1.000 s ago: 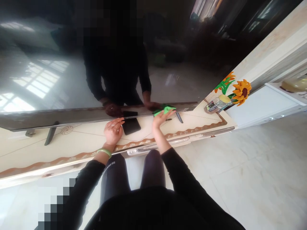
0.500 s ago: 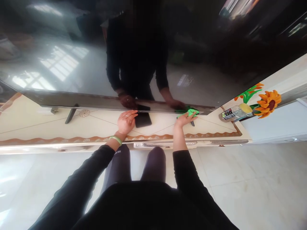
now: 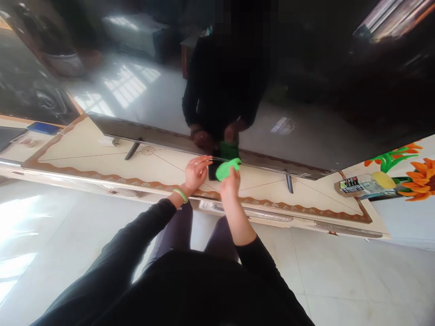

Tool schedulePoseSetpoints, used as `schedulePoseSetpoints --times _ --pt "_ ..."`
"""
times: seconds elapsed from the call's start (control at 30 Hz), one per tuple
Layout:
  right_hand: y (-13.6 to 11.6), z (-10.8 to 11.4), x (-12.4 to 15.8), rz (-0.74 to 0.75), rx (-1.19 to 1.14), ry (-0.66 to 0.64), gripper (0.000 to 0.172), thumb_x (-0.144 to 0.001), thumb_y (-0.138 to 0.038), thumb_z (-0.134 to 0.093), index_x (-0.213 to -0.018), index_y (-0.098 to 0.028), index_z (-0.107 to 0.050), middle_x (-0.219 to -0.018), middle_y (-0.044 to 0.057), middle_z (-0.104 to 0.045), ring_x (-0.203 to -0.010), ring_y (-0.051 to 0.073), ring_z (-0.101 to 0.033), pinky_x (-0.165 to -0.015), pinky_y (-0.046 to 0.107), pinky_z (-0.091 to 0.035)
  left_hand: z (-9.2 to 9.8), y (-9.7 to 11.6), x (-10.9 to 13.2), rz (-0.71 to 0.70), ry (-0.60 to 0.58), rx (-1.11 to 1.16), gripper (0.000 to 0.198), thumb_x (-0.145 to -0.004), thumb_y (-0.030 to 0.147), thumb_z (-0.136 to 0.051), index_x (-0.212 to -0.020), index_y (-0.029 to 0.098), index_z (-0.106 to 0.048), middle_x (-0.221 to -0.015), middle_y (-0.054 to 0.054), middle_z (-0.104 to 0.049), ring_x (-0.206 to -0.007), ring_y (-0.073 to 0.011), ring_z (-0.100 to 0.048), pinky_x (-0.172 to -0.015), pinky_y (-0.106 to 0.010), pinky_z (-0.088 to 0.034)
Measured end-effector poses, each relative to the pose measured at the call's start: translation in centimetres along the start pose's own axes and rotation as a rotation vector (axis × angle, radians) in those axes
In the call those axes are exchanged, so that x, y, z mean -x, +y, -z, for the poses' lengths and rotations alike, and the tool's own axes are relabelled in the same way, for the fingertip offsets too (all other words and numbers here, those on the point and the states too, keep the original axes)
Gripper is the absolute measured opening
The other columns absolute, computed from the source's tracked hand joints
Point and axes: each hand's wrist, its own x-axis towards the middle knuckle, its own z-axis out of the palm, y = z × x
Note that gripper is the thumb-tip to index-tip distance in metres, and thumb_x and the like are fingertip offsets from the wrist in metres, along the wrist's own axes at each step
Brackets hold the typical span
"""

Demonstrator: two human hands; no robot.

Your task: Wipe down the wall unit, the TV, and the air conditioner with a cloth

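Observation:
A large dark TV screen [image 3: 306, 90] stands on a cream cabinet top [image 3: 102, 158]. My right hand [image 3: 230, 183] is closed on a bright green cloth [image 3: 227, 168], pressed near the screen's lower edge at its middle. My left hand [image 3: 195, 173] rests on the cabinet top just left of it, fingers stretched toward the screen's bottom edge, with a green bangle on the wrist. A black phone [image 3: 212, 171] lies flat between the two hands, mostly hidden by the cloth.
Two TV feet [image 3: 132, 149] [image 3: 289, 183] rest on the cabinet. A plastic bottle [image 3: 363, 184] lies at the right end beside sunflower decorations [image 3: 421, 176]. A blue object [image 3: 44, 128] sits at the far left. White tiled floor [image 3: 356, 280] lies below.
My right hand has slid the green cloth leftward along the screen's lower edge, from near the right TV foot to beside my left hand. The view has shifted left.

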Motion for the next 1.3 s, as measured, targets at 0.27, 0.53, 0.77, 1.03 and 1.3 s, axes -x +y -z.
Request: schedulePoseSetpoints --times 0.27,0.53,0.77,1.03,1.3 --pt "-3.3 8.1 2.5 -0.045 0.075 0.206 0.065 -0.108 -0.051 -0.023 -0.166 -0.024 -0.037 -0.161 0.016 -0.050 -0.147 0.029 -0.055 -0.118 0.053 -0.051 -0.9 6.4 6.5 -0.091 -0.142 0.202 0.049 -0.102 0.029 -0.051 -0.152 0.031 -0.052 -0.162 -0.007 -0.057 -0.159 -0.0231 -0.044 -0.131 -0.052 -0.047" --pt "-1.1 8.5 0.8 0.352 0.583 -0.592 0.059 -0.106 -0.046 -0.045 -0.160 -0.023 -0.051 -0.175 0.014 -0.037 -0.167 0.034 -0.026 -0.132 0.062 -0.033 -2.8 -1.5 2.3 0.097 -0.324 0.009 0.102 -0.072 0.040 -0.090 -0.155 0.007 -0.042 -0.158 -0.029 -0.054 -0.157 -0.0443 -0.045 -0.135 -0.067 -0.033" --pt "0.0 5.5 -1.3 0.204 0.735 -0.560 0.074 -0.107 -0.056 -0.040 -0.165 -0.010 -0.042 -0.174 0.022 -0.035 -0.164 0.038 -0.031 -0.133 0.062 -0.029 -2.9 -4.2 -0.2 0.024 -0.407 0.060 0.104 -0.062 0.049 -0.096 -0.148 0.012 -0.051 -0.145 -0.023 -0.066 -0.148 -0.0433 -0.053 -0.131 -0.062 -0.041" --pt "-2.1 3.2 -1.7 0.391 0.683 -0.723 0.059 -0.105 -0.036 -0.046 -0.158 -0.011 -0.053 -0.169 0.017 -0.047 -0.161 0.030 -0.040 -0.135 0.054 -0.029 -2.2 -4.1 0.0 0.019 -0.384 0.068 0.069 -0.072 0.032 -0.084 -0.135 0.016 -0.059 -0.129 -0.018 -0.071 -0.133 -0.0386 -0.062 -0.114 -0.054 -0.057" --pt "-1.7 6.8 -2.1 0.365 0.615 -0.710 0.054 -0.109 -0.033 -0.034 -0.158 -0.023 -0.054 -0.168 0.008 -0.050 -0.162 0.025 -0.039 -0.135 0.054 -0.032 -2.0 -4.1 0.5 0.022 -0.357 0.060 0.096 -0.065 0.042 -0.095 -0.147 0.015 -0.051 -0.142 -0.020 -0.064 -0.144 -0.0425 -0.055 -0.121 -0.058 -0.053"
